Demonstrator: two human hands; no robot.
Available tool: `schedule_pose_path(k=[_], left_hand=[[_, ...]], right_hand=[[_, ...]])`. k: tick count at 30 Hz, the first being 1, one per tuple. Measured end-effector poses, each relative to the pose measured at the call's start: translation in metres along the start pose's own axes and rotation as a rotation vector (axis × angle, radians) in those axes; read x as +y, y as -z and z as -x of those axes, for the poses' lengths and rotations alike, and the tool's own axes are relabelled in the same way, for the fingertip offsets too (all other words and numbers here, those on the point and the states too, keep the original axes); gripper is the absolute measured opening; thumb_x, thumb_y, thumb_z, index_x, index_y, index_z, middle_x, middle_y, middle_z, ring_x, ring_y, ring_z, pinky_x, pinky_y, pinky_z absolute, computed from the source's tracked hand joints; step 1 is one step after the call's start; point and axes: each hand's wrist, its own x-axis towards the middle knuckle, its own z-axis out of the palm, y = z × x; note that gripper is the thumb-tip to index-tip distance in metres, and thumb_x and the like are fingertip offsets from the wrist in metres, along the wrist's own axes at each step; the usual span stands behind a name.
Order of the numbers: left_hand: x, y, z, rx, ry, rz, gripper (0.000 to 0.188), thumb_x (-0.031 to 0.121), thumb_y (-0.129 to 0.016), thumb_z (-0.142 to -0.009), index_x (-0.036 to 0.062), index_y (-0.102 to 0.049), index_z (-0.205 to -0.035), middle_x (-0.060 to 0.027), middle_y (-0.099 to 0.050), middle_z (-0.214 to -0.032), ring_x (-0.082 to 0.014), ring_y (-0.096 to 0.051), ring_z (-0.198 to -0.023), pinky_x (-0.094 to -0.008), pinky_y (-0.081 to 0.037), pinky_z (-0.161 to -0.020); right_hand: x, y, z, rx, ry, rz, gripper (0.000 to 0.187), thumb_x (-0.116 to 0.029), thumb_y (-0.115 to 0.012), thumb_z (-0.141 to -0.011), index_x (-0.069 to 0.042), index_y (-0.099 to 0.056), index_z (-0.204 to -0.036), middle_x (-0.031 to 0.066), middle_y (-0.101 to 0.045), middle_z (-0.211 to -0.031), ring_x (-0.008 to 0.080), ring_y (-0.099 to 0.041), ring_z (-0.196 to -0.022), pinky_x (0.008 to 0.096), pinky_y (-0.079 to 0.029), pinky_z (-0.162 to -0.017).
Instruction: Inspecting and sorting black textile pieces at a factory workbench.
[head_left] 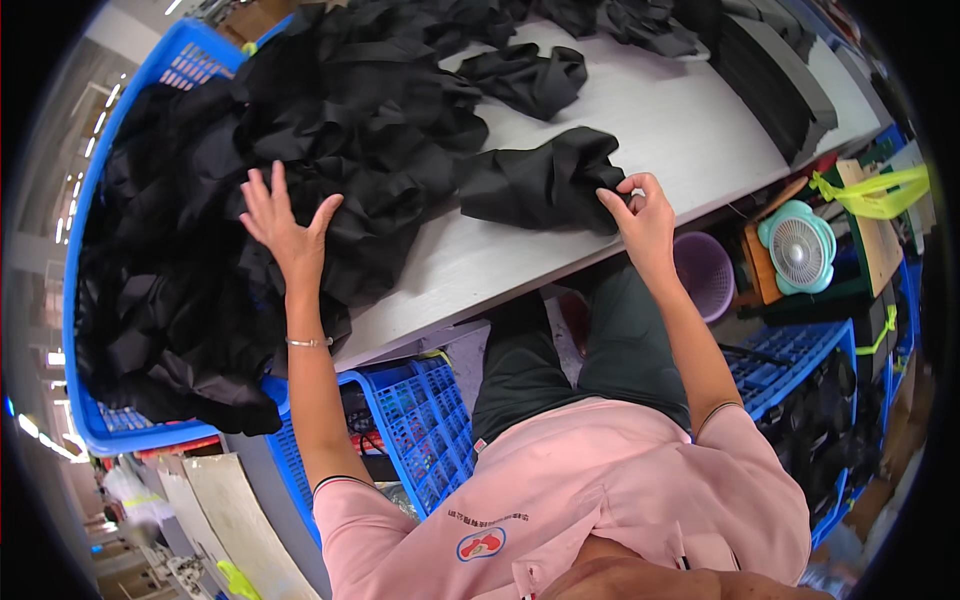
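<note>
Between the thumb and fingers of my right hand (643, 215) is the right edge of a black fabric piece (535, 185), which lies crumpled on the pale table (660, 105). My left hand (285, 220) is spread wide over a big heap of black fabric (350, 130); its fingers hold nothing, and whether the palm touches the cloth I cannot tell. The heap runs from the table into a blue plastic basket (85, 300) on the left. Another crumpled black piece (530, 78) lies farther back on the table.
A stack of flat black pieces (765, 85) lies at the table's far right. Beside the table are a purple bin (703, 275) and a small turquoise fan (798, 248). Blue crates (415, 420) stand below, left of my legs, and another blue crate (800, 360) is at the right.
</note>
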Motion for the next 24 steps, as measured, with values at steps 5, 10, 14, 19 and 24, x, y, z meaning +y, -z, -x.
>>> schedule_pose_path(k=[5, 10, 14, 19, 24], left_hand=[[0.103, 0.02, 0.02, 0.262, -0.17, 0.095, 0.057, 0.016, -0.079, -0.082, 0.0087, -0.059, -0.134, -0.0161, -0.045, -0.15, -0.0379, -0.035, -0.143, -0.0558, -0.022, -0.116], [0.203, 0.005, 0.077, -0.087, -0.194, 0.685, 0.064, 0.022, -0.085, -0.072, 0.0057, -0.061, -0.129, -0.0132, -0.058, -0.128, -0.0305, -0.053, -0.117, -0.0406, -0.042, -0.1], [0.253, -0.033, 0.087, -0.178, -0.132, 0.825, 0.055, 0.018, -0.082, -0.073, 0.0068, -0.064, -0.123, -0.012, -0.061, -0.115, -0.0309, -0.057, -0.106, -0.0389, -0.044, -0.09], [0.244, -0.055, 0.07, -0.167, -0.013, 0.829, 0.021, 0.002, -0.071, -0.08, 0.0074, -0.074, -0.101, -0.0085, -0.068, -0.091, -0.0248, -0.065, -0.086, -0.0354, -0.048, -0.079], [0.255, -0.016, 0.062, -0.291, -0.141, 0.979, 0.02, 0.004, -0.072, -0.081, 0.0107, -0.077, -0.099, -0.0079, -0.069, -0.093, -0.0215, -0.066, -0.085, -0.0308, -0.053, -0.072]], right_hand=[[0.013, 0.005, 0.038, 0.117, -0.071, -0.105, 0.033, -0.012, -0.078, -0.082, -0.003, -0.054, -0.104, 0.0074, -0.058, -0.075, 0.0143, -0.051, -0.052, 0.0331, -0.044, -0.053], [0.016, -0.006, 0.058, 0.092, 0.093, 0.129, 0.031, -0.015, -0.074, -0.085, -0.006, -0.055, -0.109, 0.0081, -0.053, -0.067, 0.0246, -0.056, -0.054, 0.0363, -0.045, -0.052], [0.003, -0.014, 0.08, -0.009, 0.229, 0.203, 0.023, -0.014, -0.068, -0.088, -0.007, -0.055, -0.105, 0.0164, -0.066, -0.075, 0.0365, -0.065, -0.064, 0.044, -0.049, -0.055], [-0.004, 0.006, 0.098, -0.077, 0.368, 0.476, 0.017, -0.01, -0.067, -0.084, -0.004, -0.058, -0.096, 0.0169, -0.067, -0.098, 0.035, -0.067, -0.081, 0.0437, -0.052, -0.066], [-0.046, 0.019, 0.085, 0.059, 1.029, 0.513, 0.018, -0.011, -0.066, -0.084, 0.003, -0.064, -0.096, 0.0181, -0.064, -0.108, 0.0301, -0.065, -0.101, 0.0381, -0.053, -0.091]])
